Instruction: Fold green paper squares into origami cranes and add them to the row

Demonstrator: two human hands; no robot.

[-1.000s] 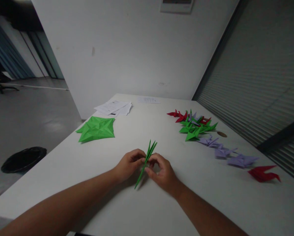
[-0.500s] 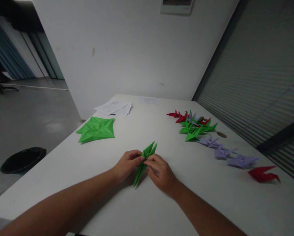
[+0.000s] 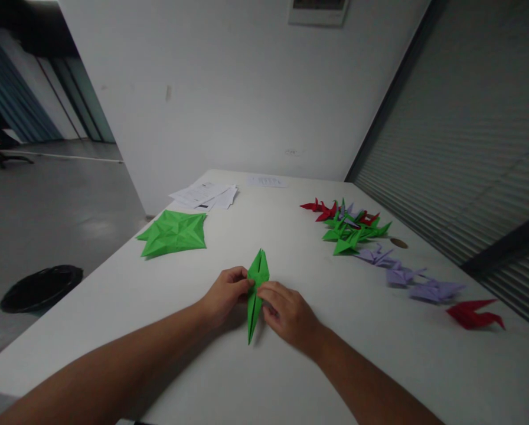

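Observation:
Between my hands is a green folded origami paper (image 3: pixel 258 273), a long narrow diamond with a slit down its middle. One tip points away from me and the other toward me. My left hand (image 3: pixel 224 295) pinches its left edge at the middle, thumb on top. From the other side, my right hand (image 3: pixel 289 310) grips the right edge with thumb and fingers. The fingertips under the paper are hidden. To the left lie creased green paper sheets (image 3: pixel 176 231), spread flat and overlapping.
On the right, a pile of green paper cranes (image 3: pixel 353 230) mixes with red and purple ones. Purple cranes (image 3: pixel 435 290) and a red crane (image 3: pixel 474 314) line the table's (image 3: pixel 229 383) right side. Printed papers (image 3: pixel 205 193) lie at the back left. A black-lined bin (image 3: pixel 41 289) stands on the floor.
The green folded paper has turned from leaning right to nearly upright, its flat face now toward me. Its separate upper points have come together. Both hands have shifted slightly with it.

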